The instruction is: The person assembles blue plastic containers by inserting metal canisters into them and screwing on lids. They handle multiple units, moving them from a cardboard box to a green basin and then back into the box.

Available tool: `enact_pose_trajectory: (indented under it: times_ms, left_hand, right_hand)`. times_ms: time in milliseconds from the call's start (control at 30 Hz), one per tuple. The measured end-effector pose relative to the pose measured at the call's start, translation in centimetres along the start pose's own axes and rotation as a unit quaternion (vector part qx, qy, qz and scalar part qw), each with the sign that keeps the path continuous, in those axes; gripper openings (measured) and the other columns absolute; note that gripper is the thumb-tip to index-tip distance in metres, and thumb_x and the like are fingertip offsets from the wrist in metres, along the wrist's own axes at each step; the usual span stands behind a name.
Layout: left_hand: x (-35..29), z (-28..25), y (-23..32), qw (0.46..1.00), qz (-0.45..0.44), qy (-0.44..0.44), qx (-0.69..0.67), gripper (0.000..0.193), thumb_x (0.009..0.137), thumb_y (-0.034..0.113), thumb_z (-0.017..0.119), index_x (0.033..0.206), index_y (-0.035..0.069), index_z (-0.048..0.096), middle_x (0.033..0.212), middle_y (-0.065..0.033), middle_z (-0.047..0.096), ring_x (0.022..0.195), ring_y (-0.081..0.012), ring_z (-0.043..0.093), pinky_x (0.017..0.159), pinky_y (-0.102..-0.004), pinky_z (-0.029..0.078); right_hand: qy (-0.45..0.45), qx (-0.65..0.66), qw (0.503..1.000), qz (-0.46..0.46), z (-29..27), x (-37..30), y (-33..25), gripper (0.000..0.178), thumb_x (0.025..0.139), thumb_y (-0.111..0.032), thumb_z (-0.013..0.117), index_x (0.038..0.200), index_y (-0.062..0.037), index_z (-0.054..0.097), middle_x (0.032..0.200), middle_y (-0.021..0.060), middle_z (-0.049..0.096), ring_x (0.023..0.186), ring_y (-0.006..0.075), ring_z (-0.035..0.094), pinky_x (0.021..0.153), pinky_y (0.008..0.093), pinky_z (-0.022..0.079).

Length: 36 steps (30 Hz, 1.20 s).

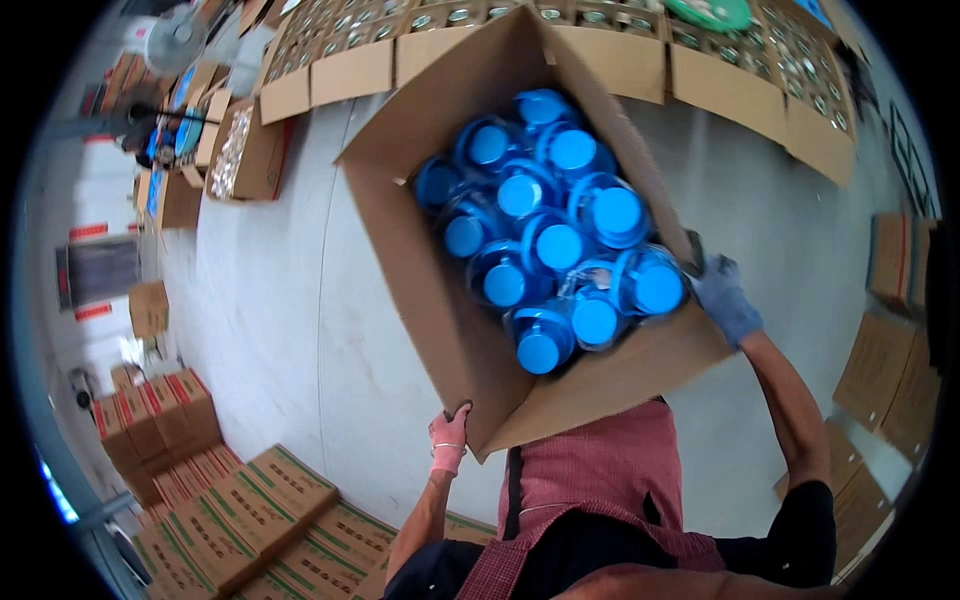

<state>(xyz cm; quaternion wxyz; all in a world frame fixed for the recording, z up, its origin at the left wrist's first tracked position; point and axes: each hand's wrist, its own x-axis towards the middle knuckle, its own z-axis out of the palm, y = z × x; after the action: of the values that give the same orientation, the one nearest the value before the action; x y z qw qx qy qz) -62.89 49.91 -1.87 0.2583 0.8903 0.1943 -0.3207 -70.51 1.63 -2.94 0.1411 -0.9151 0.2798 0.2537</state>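
Note:
A large open cardboard box (pixel 620 365) is tilted in front of my body, its inside facing up toward me. Packed in it are several clear plastic jugs (pixel 560 247) with bright blue lids and blue handles. My left hand (pixel 449 440), in a pink glove with dark fingertips, is closed on the box's near left corner. At the right edge, my right hand (pixel 728 300) grips the cardboard in a grey-blue glove. Its fingertips are partly hidden by the box wall.
Open cartons of glass jars (pixel 350 45) line the far side, with a green basin (pixel 710 14) on top. Stacked closed cartons (pixel 245 515) stand at lower left, and more cartons (pixel 875 370) at right. Another open box (pixel 255 165) and a fan (pixel 172 42) are far left.

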Motion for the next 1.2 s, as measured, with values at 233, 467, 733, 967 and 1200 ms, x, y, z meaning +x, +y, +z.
enact_pose_trajectory:
  times_ms: [233, 467, 733, 967, 1200]
  left_hand:
    - [16.9, -5.4, -4.2, 0.910, 0.056, 0.088, -0.401, 0.030, 0.081, 0.020, 0.064, 0.098, -0.005, 0.060, 0.084, -0.0097, 0.062, 0.071, -0.0183, 0.056, 0.066, -0.0321, 0.047]
    - [35.4, -21.7, 5.2, 0.829, -0.008, 0.140, -0.541, 0.038, 0.084, 0.020, 0.060, 0.111, -0.007, 0.055, 0.100, -0.0119, 0.059, 0.086, -0.0205, 0.059, 0.073, -0.0323, 0.049]
    - [48.8, -32.3, 4.0, 0.758, 0.006, 0.059, -0.650, 0.036, 0.090, 0.024, 0.054, 0.115, -0.002, 0.055, 0.108, -0.0103, 0.060, 0.097, -0.0204, 0.058, 0.083, -0.0330, 0.049]
    - [51.3, -27.0, -13.4, 0.887, -0.342, 0.187, -0.249, 0.070, 0.084, 0.045, 0.060, 0.131, -0.002, 0.037, 0.129, -0.0195, 0.043, 0.111, -0.0297, 0.050, 0.088, -0.0407, 0.045]
    - [65.1, -30.8, 5.2, 0.831, -0.506, 0.145, -0.181, 0.115, 0.063, 0.077, 0.056, 0.146, 0.017, 0.005, 0.147, -0.0293, 0.001, 0.135, -0.0467, 0.011, 0.098, -0.0625, 0.025]
  right_hand:
    - [0.101, 0.011, 0.981, -0.164, -8.5, 23.8, -31.3, 0.037, 0.086, -0.030, 0.048, 0.119, -0.0127, 0.052, 0.101, 0.0190, 0.063, 0.095, 0.0352, 0.060, 0.082, 0.0448, 0.047]
    - [0.185, 0.042, 0.922, -0.337, -13.0, 43.8, -57.3, 0.028, 0.083, -0.026, 0.048, 0.098, -0.0089, 0.063, 0.098, 0.0193, 0.064, 0.092, 0.0347, 0.061, 0.082, 0.0431, 0.048]
    - [0.132, 0.019, 0.911, -0.391, -19.9, 64.4, -75.7, 0.044, 0.076, -0.042, 0.061, 0.113, -0.0173, 0.059, 0.099, 0.0146, 0.064, 0.092, 0.0330, 0.060, 0.083, 0.0418, 0.048]
    - [0.008, -0.112, 0.846, -0.522, -27.4, 66.1, -80.2, 0.053, 0.075, -0.039, 0.062, 0.117, -0.0069, 0.057, 0.104, 0.0146, 0.064, 0.094, 0.0279, 0.061, 0.081, 0.0394, 0.046]
    - [0.376, -0.183, 0.886, -0.199, -20.5, 77.5, -75.9, 0.071, 0.082, -0.062, 0.044, 0.142, -0.0323, 0.021, 0.140, 0.0251, 0.031, 0.124, 0.0488, 0.032, 0.097, 0.0596, 0.031]
